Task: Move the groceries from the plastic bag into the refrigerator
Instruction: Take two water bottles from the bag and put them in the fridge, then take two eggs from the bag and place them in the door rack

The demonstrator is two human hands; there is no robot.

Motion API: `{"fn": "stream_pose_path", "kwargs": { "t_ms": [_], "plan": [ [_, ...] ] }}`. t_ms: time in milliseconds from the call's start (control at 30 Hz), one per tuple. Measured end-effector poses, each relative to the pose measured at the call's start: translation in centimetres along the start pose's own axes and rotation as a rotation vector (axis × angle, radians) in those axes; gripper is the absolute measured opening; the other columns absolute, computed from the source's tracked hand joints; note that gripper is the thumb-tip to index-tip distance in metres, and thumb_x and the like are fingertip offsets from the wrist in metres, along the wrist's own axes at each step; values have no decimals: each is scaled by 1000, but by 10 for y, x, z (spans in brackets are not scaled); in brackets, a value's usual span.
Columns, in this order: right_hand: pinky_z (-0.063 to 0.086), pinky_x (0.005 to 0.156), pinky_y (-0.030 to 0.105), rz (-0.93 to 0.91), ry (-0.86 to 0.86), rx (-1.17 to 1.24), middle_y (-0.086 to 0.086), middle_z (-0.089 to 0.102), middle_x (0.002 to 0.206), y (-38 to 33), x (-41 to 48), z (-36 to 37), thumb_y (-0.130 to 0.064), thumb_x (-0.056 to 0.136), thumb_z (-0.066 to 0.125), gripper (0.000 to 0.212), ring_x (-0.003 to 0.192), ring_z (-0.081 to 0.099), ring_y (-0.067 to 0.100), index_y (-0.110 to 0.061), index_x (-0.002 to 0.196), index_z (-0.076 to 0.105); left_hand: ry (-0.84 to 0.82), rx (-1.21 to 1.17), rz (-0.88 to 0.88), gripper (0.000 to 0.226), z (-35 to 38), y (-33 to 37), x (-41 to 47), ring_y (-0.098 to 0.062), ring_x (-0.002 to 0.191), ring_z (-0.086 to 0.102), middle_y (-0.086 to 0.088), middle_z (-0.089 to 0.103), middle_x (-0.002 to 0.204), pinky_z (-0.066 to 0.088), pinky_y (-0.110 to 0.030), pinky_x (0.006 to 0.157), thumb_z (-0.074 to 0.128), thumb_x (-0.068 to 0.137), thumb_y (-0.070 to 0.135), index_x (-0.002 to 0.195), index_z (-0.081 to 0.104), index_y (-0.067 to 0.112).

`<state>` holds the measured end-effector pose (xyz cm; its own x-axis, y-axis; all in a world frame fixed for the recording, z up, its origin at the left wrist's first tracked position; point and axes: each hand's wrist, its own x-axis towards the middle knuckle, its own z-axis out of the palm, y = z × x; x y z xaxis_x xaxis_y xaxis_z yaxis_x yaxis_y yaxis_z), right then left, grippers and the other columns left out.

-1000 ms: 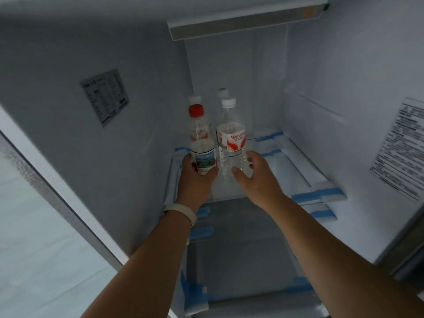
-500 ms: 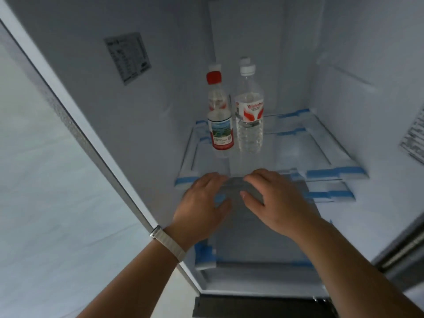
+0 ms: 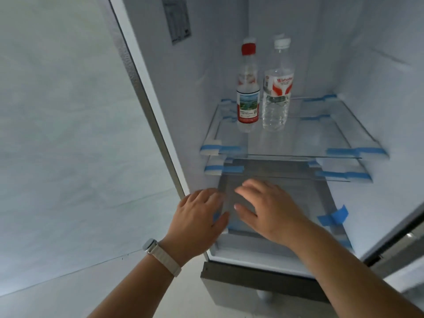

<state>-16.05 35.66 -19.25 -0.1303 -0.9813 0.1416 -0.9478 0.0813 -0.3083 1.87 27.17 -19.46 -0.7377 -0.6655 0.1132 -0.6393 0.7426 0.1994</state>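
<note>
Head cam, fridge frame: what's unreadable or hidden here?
Plastic bag: nowhere in the head view, outside the frame.
Wall sticker: print too small and dim to read.
Pale caps behind the red-capped bottle and white-capped bottle: bodies hidden by those two; further bottles or reflections, cannot tell.

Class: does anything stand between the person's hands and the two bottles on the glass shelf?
Nothing visible. The red-capped bottle and white-capped bottle stand on the glass shelf, bare glass before them. The left hand and right hand, open, are lower, before its edge.
</note>
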Motion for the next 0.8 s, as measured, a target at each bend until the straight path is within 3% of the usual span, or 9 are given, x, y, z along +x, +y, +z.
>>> {"fn": "stream_pose_path", "kwargs": {
  "t_ms": [300,400,533,667,800],
  "plan": [
    [38,105,32,-245,-110,-8,-6,44,147,-131,-25,28,-52,101,33,51,132,42,16,-26,143,44,89,40,-228,55,-18,-73,-146,-23,131,50,4,57,139,39,-43,109,33,95,60,133,57,30],
    [42,102,35,-343,-153,-16,-3,51,141,-189,-38,45,-53,99,30,52,126,48,18,-24,138,49,132,53,-334,52,-26,-105,-216,-23,128,53,4,60,135,41,-41,106,35,95,58,130,59,29],
    [50,87,42,-504,-220,-2,3,62,121,-273,-57,77,-54,91,31,56,107,59,26,-19,123,61,196,53,-514,58,-46,-133,-317,-22,131,50,4,57,138,38,-40,107,31,93,61,133,57,29],
    [48,87,42,-697,-257,0,3,62,124,-362,-85,102,-56,90,29,58,108,59,27,-21,123,61,256,89,-699,59,-62,-145,-424,-19,135,44,7,53,143,33,-36,110,27,94,62,138,52,32],
    [48,90,42,-883,-283,2,3,61,127,-451,-115,119,-58,88,30,60,111,59,28,-22,125,61,347,144,-874,57,-78,-149,-524,-20,132,48,4,56,140,37,-37,107,31,94,60,137,54,30]
  ]
}}
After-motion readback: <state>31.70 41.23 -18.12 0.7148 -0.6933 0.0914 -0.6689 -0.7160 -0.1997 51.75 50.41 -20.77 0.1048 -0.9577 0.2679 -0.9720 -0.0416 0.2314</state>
